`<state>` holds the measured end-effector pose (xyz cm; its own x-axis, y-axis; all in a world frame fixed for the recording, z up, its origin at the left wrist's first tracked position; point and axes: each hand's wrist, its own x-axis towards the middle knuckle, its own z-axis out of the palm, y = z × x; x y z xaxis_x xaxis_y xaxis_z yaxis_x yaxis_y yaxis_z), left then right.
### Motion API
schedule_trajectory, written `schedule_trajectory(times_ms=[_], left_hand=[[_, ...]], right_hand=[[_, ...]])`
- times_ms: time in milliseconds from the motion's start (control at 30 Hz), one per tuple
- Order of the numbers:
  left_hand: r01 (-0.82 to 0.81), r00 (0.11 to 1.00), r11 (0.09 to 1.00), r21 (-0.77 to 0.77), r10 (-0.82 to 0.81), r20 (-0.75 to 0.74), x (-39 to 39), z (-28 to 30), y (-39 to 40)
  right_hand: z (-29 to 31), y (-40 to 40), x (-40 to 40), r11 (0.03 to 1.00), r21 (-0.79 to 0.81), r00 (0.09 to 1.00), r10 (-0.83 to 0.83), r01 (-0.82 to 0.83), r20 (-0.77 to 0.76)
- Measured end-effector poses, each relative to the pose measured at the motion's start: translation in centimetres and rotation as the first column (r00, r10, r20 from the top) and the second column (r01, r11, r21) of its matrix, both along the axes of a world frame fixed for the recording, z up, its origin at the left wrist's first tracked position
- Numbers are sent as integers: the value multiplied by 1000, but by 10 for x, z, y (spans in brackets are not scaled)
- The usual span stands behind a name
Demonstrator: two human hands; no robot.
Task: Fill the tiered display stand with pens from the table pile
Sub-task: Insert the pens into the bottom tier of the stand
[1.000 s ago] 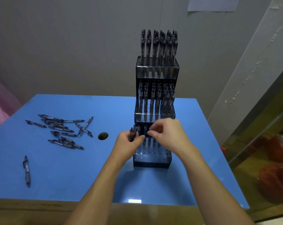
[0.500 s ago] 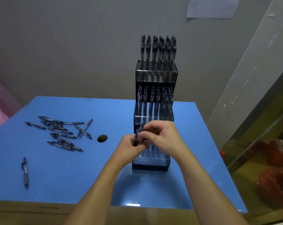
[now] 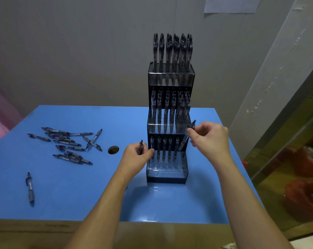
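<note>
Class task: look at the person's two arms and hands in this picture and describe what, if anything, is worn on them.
Both forearms are bare, with no sleeves in view. The left hand and right hand wear no gloves, and no watch, bracelet or ring shows.

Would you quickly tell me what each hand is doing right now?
Left hand: grips a pen.
Right hand: pinches a tilted pen at the stand.

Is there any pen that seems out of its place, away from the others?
Yes. One single pen lies alone near the front left of the blue table, apart from the pile. In the stand, upright pens look orderly.
</note>
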<state>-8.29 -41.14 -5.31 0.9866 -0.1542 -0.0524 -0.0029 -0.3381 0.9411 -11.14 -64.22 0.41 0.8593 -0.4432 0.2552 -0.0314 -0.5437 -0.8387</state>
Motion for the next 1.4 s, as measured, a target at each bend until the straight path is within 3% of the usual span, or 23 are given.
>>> schedule_trajectory(times_ms=[200,733,1200,1400], left_hand=[[6,1000,1000,9,-6,3,0,-2,1],[-31,999,999,44,31,-13,-3,-7,3],[-36,999,999,24,36,-27,0,-7,0],[-47,998,999,16,48,-39,-1,-5,1]], right_hand=[[-12,9,4,993,-115,996,-40,32,-74],[-15,18,4,987,-132,982,-113,93,-153],[-40,28,8,978,-204,921,-47,-35,-386],[-21,27,0,932,-339,882,-49,-128,-469]])
